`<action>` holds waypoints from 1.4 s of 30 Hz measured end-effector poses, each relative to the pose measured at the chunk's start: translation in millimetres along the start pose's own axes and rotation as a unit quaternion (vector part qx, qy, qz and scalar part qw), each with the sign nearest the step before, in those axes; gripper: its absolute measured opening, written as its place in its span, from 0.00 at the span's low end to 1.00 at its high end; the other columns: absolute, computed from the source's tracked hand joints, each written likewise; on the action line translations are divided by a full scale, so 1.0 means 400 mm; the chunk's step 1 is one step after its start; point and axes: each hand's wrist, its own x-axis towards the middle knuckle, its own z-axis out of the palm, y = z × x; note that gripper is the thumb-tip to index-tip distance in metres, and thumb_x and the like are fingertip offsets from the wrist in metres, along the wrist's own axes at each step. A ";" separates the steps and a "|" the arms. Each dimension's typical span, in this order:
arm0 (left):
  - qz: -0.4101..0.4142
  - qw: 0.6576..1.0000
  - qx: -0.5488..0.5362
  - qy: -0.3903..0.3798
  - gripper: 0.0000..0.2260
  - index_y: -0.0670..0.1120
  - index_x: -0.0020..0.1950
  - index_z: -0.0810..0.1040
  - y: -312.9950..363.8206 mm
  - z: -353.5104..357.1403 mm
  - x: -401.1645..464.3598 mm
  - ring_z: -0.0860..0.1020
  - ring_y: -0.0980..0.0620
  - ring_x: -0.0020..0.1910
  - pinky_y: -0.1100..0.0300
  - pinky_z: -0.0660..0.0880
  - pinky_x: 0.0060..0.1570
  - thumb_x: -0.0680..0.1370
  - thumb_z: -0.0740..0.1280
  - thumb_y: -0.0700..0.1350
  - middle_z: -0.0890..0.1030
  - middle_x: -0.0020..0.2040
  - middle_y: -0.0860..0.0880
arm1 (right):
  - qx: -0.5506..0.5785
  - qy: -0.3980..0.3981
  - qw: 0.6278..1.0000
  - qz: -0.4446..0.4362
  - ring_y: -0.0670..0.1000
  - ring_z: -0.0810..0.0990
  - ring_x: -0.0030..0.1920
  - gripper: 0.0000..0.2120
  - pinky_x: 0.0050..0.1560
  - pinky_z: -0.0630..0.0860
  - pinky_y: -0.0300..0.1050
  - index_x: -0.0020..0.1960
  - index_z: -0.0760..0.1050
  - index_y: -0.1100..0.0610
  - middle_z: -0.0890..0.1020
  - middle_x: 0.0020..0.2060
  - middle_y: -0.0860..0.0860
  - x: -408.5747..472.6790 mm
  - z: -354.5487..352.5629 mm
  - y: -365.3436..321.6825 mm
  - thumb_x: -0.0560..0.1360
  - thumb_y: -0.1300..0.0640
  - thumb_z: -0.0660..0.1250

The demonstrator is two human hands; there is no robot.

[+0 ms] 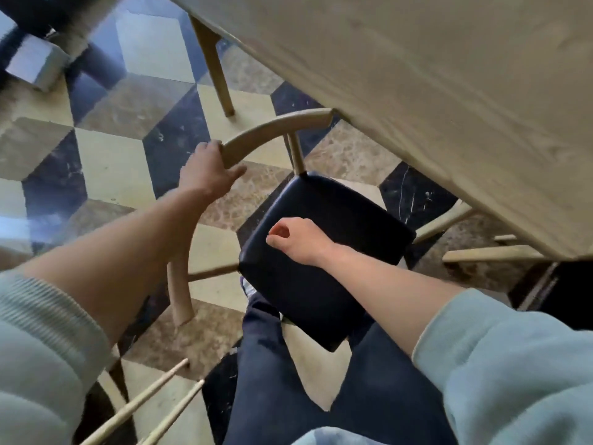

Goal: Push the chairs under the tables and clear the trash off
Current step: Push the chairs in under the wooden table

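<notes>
Patterned marble floor (134, 101) spreads beneath a pale wooden table (449, 91). From my head view, my left hand (208, 170) wraps the chair (324, 252) by its curved backrest; my right hand (296, 240) hovers loosely curled over the dark seat, holding nothing. I judge I'm mid-push; next the seat must slide fully under, legs clearing the table's.

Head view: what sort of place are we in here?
Probably a café or dining room: a light wooden table, a matching wooden chair with dark padded seat, and a patterned marble-tile floor.
</notes>
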 end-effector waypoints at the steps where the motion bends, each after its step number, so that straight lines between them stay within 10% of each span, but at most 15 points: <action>1: 0.012 1.000 -0.019 -0.020 0.21 0.45 0.66 0.76 0.004 0.004 0.037 0.80 0.42 0.55 0.46 0.78 0.55 0.79 0.71 0.55 0.81 0.57 0.43 | 0.019 -0.008 1.000 0.003 0.48 0.80 0.53 0.19 0.55 0.78 0.49 0.62 0.79 0.51 0.83 0.55 0.49 0.027 0.021 -0.024 0.78 0.41 0.67; 5: 0.096 0.992 0.000 -0.076 0.17 0.46 0.58 0.78 0.027 0.015 0.154 0.80 0.43 0.45 0.52 0.73 0.42 0.80 0.67 0.58 0.81 0.46 0.45 | 0.100 -0.054 0.992 0.056 0.51 0.75 0.66 0.41 0.62 0.71 0.46 0.77 0.66 0.52 0.77 0.68 0.50 0.117 0.124 -0.134 0.72 0.30 0.66; 10: 0.155 0.982 -0.005 -0.111 0.17 0.46 0.55 0.77 -0.048 0.005 0.228 0.80 0.41 0.45 0.49 0.78 0.46 0.80 0.65 0.59 0.81 0.46 0.44 | 0.213 -0.034 0.969 0.120 0.51 0.81 0.60 0.53 0.64 0.78 0.53 0.74 0.62 0.49 0.82 0.59 0.49 0.235 0.307 -0.279 0.59 0.26 0.76; 15: 0.080 0.991 -0.042 -0.097 0.13 0.48 0.54 0.74 -0.166 -0.070 0.284 0.78 0.45 0.43 0.53 0.70 0.41 0.81 0.64 0.57 0.80 0.44 0.46 | 0.157 -0.074 0.979 0.106 0.53 0.78 0.54 0.45 0.54 0.76 0.45 0.75 0.55 0.60 0.77 0.55 0.51 0.286 0.328 -0.406 0.69 0.52 0.79; 25: -0.023 0.985 -0.167 -0.028 0.29 0.54 0.77 0.58 -0.254 -0.145 0.278 0.83 0.38 0.48 0.42 0.83 0.53 0.80 0.67 0.46 0.81 0.57 0.42 | 0.054 -0.039 0.990 0.120 0.52 0.80 0.51 0.36 0.51 0.79 0.49 0.73 0.64 0.43 0.79 0.55 0.48 0.180 0.218 -0.338 0.68 0.55 0.72; 30: 0.000 0.978 -0.198 -0.064 0.09 0.42 0.55 0.80 -0.091 -0.115 0.201 0.84 0.37 0.46 0.42 0.83 0.51 0.79 0.62 0.42 0.83 0.47 0.39 | -0.080 0.013 0.985 0.152 0.52 0.81 0.45 0.18 0.47 0.82 0.53 0.54 0.75 0.45 0.81 0.45 0.47 0.025 0.024 -0.168 0.64 0.53 0.69; 36: -0.022 0.968 -0.214 -0.127 0.19 0.38 0.37 0.83 0.069 -0.029 0.073 0.86 0.40 0.40 0.44 0.84 0.49 0.79 0.66 0.51 0.85 0.39 0.38 | -0.195 -0.012 0.965 0.174 0.51 0.78 0.43 0.13 0.37 0.73 0.46 0.50 0.76 0.47 0.80 0.42 0.46 -0.185 -0.150 0.023 0.66 0.52 0.70; 42: -0.010 0.966 -0.187 -0.179 0.16 0.37 0.45 0.84 0.169 0.063 -0.063 0.78 0.49 0.30 0.57 0.77 0.34 0.80 0.66 0.49 0.81 0.34 0.45 | -0.196 -0.032 0.958 0.206 0.52 0.79 0.43 0.15 0.38 0.73 0.45 0.52 0.78 0.47 0.80 0.43 0.47 -0.323 -0.227 0.136 0.65 0.55 0.67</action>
